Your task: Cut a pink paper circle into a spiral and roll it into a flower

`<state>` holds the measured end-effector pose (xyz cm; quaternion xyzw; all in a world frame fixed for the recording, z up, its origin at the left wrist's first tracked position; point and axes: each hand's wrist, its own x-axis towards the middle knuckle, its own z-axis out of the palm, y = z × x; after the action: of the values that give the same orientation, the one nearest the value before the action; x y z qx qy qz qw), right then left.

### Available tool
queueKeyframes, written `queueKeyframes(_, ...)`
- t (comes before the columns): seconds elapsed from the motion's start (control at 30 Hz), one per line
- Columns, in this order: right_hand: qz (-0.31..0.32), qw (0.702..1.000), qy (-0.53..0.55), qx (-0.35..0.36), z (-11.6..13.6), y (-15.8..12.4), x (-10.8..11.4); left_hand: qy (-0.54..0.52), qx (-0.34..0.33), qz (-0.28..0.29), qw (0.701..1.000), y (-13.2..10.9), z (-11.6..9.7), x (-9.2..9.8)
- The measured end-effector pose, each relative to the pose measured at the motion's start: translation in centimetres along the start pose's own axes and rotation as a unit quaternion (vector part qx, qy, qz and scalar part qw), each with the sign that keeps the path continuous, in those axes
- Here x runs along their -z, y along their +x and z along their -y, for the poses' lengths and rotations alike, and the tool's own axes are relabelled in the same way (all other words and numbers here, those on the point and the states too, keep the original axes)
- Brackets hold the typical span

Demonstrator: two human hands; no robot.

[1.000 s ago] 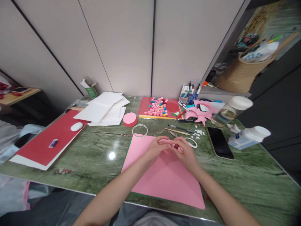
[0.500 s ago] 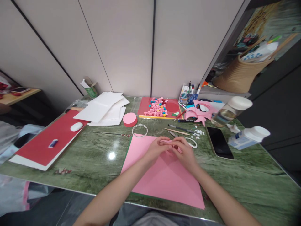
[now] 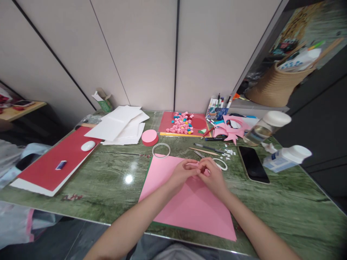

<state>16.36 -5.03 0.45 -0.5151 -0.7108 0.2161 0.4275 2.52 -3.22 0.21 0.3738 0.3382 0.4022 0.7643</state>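
Observation:
My left hand (image 3: 182,174) and my right hand (image 3: 214,177) meet over the upper part of a pink sheet (image 3: 187,207). Their fingertips are pinched together around a small pink paper piece (image 3: 195,177), mostly hidden by the fingers. Beneath the pink sheet, a green edge shows along its left and lower sides. Scissors with white handles (image 3: 222,164) lie partly behind my right hand. A white ring-shaped roll of tape (image 3: 153,151) rests at the sheet's upper left corner.
Small pink, blue and yellow pieces (image 3: 182,124) lie on a red sheet at the back. White papers (image 3: 116,124) and a pink round box (image 3: 150,137) are left of it. Rightward are pens (image 3: 207,148), pink scraps (image 3: 230,130), a phone (image 3: 253,164) and two bottles (image 3: 284,159).
My fingers have shifted slightly around the small pink piece, the right fingertips curling closer to the left ones. Everything else on the table stays in place.

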Motion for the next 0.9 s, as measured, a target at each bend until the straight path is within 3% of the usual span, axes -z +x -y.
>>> queueKeyframes(0.2, 0.016, 1.000, -0.010, -0.019, 0.38, 0.01, 0.34, -0.001, 0.007, -0.020, 1.000, 0.25, 0.02, 0.61)
queueKeyframes(0.47, 0.058, 0.998, 0.003, 0.031, 0.40, -0.11, 0.10, 0.016, 0.013, 0.006, 1.000, 0.36, -0.38, 0.72)
queueKeyframes(0.9, -0.006, 1.000, -0.015, 0.001, -0.13, -0.21, -0.03, -0.017, 0.015, 0.014, 1.000, 0.19, 0.29, 0.29)
